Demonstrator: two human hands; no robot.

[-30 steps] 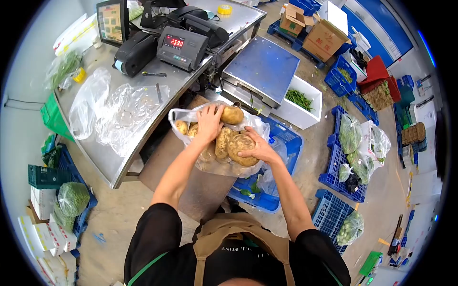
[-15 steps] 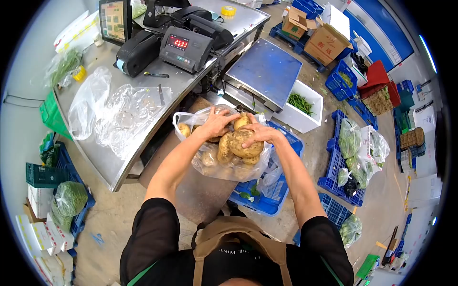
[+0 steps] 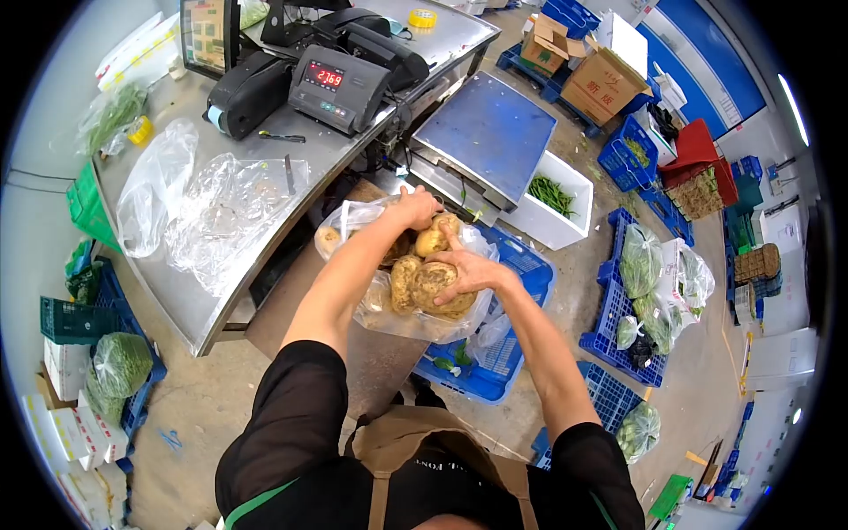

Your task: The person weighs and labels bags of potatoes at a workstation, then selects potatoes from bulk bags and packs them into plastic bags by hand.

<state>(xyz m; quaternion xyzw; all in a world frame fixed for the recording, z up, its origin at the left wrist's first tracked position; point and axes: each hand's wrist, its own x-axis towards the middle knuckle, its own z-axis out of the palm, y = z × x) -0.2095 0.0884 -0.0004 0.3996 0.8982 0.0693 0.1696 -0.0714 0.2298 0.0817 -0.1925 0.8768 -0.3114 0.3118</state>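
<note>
A clear plastic bag [image 3: 375, 296] full of large brown potatoes [image 3: 405, 284] lies open in front of me, on a brown surface beside the metal table. My left hand [image 3: 417, 208] reaches to the bag's far edge above the potatoes; its fingertips are hidden, so its grip cannot be made out. My right hand [image 3: 468, 269] rests on the right side of the potatoes, fingers spread, the thumb over a big round potato [image 3: 442, 290] and the fingers by a smaller one [image 3: 436, 237].
The metal table [image 3: 199, 305] holds a scale display [image 3: 340, 88] and loose plastic bags [image 3: 221, 212]. Beyond the potatoes stands a weighing platform [image 3: 486, 132], with a white box of green peppers [image 3: 552, 196] beside it. A blue crate [image 3: 495, 367] sits at the right.
My left hand has moved away from the middle potatoes to the bag's far edge. My right hand has stayed on the potatoes, its fingers more spread. The display reading has changed.
</note>
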